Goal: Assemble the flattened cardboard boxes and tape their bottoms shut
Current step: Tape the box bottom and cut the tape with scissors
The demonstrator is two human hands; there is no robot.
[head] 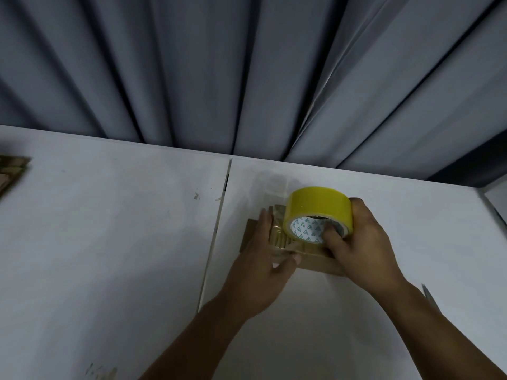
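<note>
While the right hand (365, 242) grips the yellow tape roll (318, 209), thumb hooked into its core, the left hand (260, 253) lies flat, fingers straight, on the small cardboard box (312, 265), apparently pinning the tape's free end. The box sits on the white table (109, 242), near its far edge. To tape well, press down firmly, draw the roll low and straight along the seam, then smooth it. 1 pile of flattened boxes (11, 171) lies far left.
</note>
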